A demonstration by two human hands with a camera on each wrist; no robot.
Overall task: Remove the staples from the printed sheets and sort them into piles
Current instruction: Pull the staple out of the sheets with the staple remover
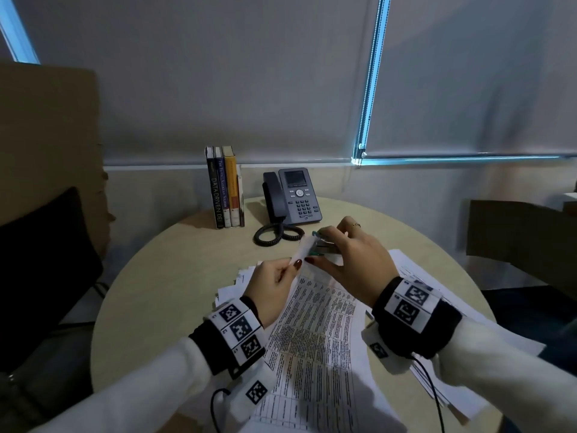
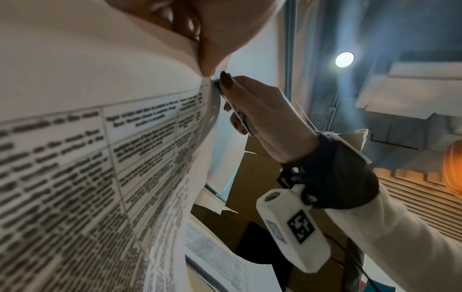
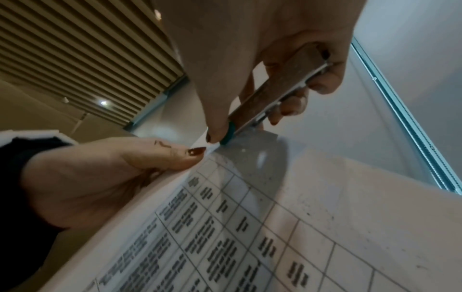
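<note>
A stapled set of printed sheets (image 1: 315, 323) with tables of text lies in front of me, its far corner lifted off the round table (image 1: 187, 251). My left hand (image 1: 292, 265) pinches that corner between thumb and fingers. My right hand (image 1: 315, 247) grips a metal staple remover (image 1: 327, 250) with green tips, and its nose is at the lifted corner. The right wrist view shows the staple remover (image 3: 275, 92) touching the paper (image 3: 250, 227) right beside my left thumb. In the left wrist view the sheets (image 2: 100, 158) fill the left side. The staple itself is not visible.
More loose sheets lie fanned at the left (image 1: 234, 285) and at the right (image 1: 452, 301) of the set. A desk phone (image 1: 293, 198) with a coiled cord (image 1: 278, 234) and upright books (image 1: 224, 189) stand at the table's back. A black chair (image 1: 40, 245) is at the left.
</note>
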